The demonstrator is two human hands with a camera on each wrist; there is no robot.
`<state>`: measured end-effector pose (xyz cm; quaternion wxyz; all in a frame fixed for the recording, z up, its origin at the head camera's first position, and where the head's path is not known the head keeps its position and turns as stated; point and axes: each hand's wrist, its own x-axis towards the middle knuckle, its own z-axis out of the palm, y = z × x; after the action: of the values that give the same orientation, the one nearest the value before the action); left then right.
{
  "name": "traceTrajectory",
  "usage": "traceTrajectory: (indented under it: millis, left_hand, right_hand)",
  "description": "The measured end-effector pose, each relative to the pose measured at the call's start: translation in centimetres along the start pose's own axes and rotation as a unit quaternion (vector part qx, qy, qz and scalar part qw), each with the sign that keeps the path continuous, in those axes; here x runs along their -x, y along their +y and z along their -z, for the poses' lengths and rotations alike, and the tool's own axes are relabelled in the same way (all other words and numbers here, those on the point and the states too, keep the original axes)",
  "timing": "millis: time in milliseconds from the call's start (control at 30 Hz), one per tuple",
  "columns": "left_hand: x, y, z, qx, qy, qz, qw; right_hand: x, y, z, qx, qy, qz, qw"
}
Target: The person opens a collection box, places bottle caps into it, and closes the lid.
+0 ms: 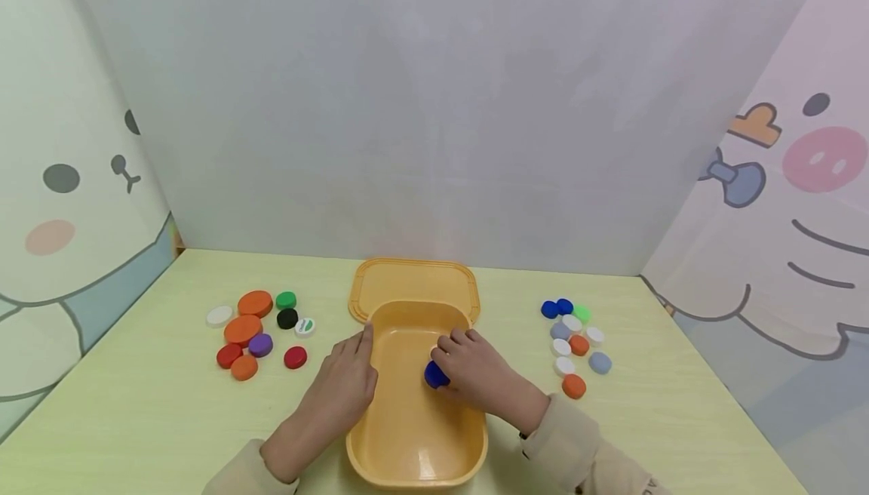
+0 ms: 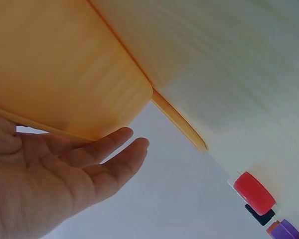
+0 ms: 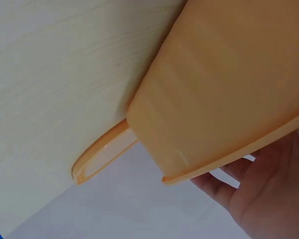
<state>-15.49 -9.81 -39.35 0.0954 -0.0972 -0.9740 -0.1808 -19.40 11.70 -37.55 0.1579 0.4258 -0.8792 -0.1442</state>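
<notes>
An orange-yellow plastic box [image 1: 407,450] stands in the middle of the table. My left hand [image 1: 345,378] holds its left rim, fingers along the outside and thumb over the inner side; the left wrist view shows the fingers [image 2: 114,144] against the wall. Inside the box, towards its right wall, my right hand [image 1: 475,370] grips a blue bottle cap [image 1: 435,375]. A pale edge beside that cap looks like a white cap, mostly covered by the fingers. From the right wrist view, the box wall [image 3: 214,89] hides the right fingertips and what they hold.
A matching lid [image 1: 414,276] lies flat behind the box. To the left are several loose caps, among them an orange cap [image 1: 243,330] and a red cap [image 1: 295,357]. More caps lie to the right, including a light green cap [image 1: 581,314]. A grey backdrop [image 1: 421,102] closes the rear.
</notes>
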Motion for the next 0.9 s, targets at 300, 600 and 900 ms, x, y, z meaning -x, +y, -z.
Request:
traceTrajectory:
  millis: [300,600,900]
  left_hand:
    - [0.00,-0.09,-0.07,0.001,0.007,-0.006,1.0000]
    - [0.02,-0.09,-0.12,0.004,0.012,-0.011,0.9999]
    - [0.04,-0.07,-0.06,0.003,0.007,-0.009,0.9999]
  right_hand:
    - [-0.17,-0.28,-0.25,-0.001,-0.047,0.001,0.9989]
    - [-0.35,-0.57,-0.07,0.006,-0.084,-0.008,0.9964]
    - [-0.32,-0.47,0.11,-0.014,-0.086,-0.010,0.9961]
